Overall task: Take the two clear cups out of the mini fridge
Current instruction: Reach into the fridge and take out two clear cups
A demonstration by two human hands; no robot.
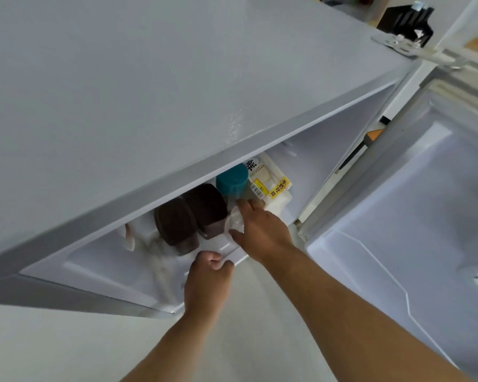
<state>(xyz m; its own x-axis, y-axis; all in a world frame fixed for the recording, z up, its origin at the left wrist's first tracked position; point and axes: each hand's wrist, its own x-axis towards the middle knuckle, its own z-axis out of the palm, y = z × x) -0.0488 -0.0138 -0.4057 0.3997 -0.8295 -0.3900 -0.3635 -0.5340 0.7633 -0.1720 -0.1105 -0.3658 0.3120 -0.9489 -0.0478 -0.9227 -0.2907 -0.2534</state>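
I look down over the grey top of the mini fridge (149, 92), whose door (414, 216) stands open to the right. My right hand (260, 230) reaches inside and its fingers close around a clear cup (235, 220) beside the dark jars. My left hand (209, 279) is at the front lip of the fridge shelf (138, 274), fingers curled, and I cannot make out anything in it. A second clear cup is not distinguishable; a pale blurred shape (130, 235) sits at the left of the shelf.
On the shelf stand two dark brown lidded jars (177, 224), a teal-lidded container (232, 179) and a white package with a yellow label (271, 186). A black object (406, 20) sits behind the fridge at top right. Pale floor lies below.
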